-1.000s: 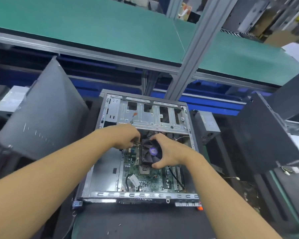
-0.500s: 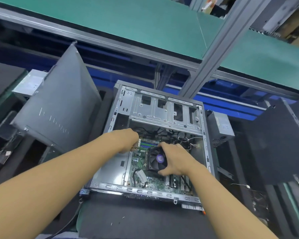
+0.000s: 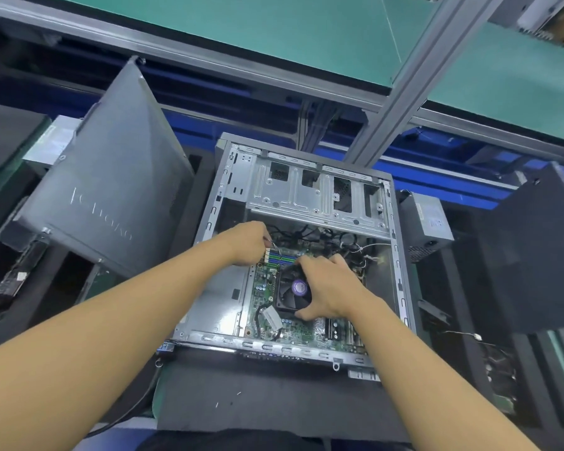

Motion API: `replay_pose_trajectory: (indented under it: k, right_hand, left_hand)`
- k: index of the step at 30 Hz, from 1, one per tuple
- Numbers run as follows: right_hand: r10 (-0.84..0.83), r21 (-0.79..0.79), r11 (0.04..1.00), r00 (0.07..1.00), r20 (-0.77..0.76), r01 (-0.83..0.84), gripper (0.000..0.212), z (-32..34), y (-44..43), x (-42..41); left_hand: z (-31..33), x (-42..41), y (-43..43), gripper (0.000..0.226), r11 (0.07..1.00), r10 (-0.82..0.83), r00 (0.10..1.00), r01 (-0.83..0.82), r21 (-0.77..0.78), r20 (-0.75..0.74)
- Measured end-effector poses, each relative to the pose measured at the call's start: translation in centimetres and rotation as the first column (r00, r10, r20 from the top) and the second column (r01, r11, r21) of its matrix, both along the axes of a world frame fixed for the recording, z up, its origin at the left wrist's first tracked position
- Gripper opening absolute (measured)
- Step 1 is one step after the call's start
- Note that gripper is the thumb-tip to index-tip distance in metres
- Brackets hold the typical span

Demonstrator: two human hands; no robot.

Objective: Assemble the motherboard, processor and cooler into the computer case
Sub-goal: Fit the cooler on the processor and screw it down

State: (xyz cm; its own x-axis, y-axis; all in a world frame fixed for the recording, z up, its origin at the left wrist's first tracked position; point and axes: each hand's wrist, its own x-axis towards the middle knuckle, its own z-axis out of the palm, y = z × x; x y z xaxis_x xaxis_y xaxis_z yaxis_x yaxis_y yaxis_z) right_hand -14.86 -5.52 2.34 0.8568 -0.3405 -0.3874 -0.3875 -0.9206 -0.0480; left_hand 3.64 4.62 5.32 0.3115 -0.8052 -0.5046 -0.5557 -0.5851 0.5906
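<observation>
The cooler (image 3: pixel 292 296) was half hidden by the gripping right hand (image 3: pixel 331 288); the left hand (image 3: pixel 246 242) had an unclear hold; the case (image 3: pixel 310 203) was laid on a dark desk (image 3: pixel 258 395).

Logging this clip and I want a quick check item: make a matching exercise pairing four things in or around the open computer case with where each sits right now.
Things:
1. black square cooler fan with purple hub
2. grey metal side panel
3. grey boxy power supply
4. silver metal drive cage

Places:
A. outside the open computer case, on its right
B. inside the case, at its far end
C. gripped by the right hand
D. leaning, left of the case

Pairs: 1-C, 2-D, 3-A, 4-B
</observation>
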Motion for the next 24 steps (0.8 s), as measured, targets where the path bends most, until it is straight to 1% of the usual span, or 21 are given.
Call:
replay_pose_trajectory:
  k: [3,5,8,10,13,16,17,21,24]
  right_hand:
    - [0.007,0.005,1.000,1.000,-0.001,-0.007,0.087,-0.1,0.1,0.1]
    - [0.003,0.021,1.000,1.000,0.004,-0.003,0.088,-0.2,-0.1,-0.1]
    - [-0.023,0.046,0.999,1.000,0.010,0.022,0.089,-0.2,-0.5,-0.6]
    - [-0.018,0.041,0.999,1.000,0.016,0.018,0.092,-0.3,-0.5,-0.9]
    - [-0.029,0.045,0.999,0.998,0.048,0.027,0.096,-0.3,-0.3,-1.1]
    - [-0.037,0.042,0.999,0.998,0.058,0.034,0.097,-0.2,0.1,-1.1]
    - [-0.041,0.045,0.998,0.997,0.063,0.038,0.097,-0.1,0.1,-1.1]
    - [-0.052,0.065,0.997,0.996,0.073,0.047,0.097,0.0,0.1,-1.2]
    - [-0.051,0.073,0.996,0.995,0.090,0.045,0.098,0.1,0.1,-1.4]
  left_hand:
    - [-0.6,-0.2,0.3,0.031,0.998,0.060,0.997,-0.061,-0.008,-0.040]
    - [-0.9,-0.2,0.6,0.036,0.993,0.118,0.988,-0.120,-0.019,-0.098]
    - [-1.1,0.1,0.8,0.042,0.994,0.107,0.992,-0.108,-0.011,-0.065]
    - [-1.3,0.0,0.6,0.043,0.996,0.083,0.994,-0.084,-0.022,-0.070]
    - [-1.7,-0.3,0.4,0.037,0.996,0.092,0.995,-0.092,-0.011,-0.028]
    - [-2.5,-0.4,0.4,0.017,0.989,0.145,0.989,-0.144,-0.022,0.030]
    - [-2.7,-0.4,0.4,0.013,0.986,0.167,0.985,-0.166,-0.026,0.037]
    - [-3.1,-0.4,0.3,0.016,0.974,0.225,0.974,-0.224,-0.020,0.033]
    - [-3.2,-0.4,0.3,0.011,0.962,0.272,0.961,-0.271,-0.022,0.041]
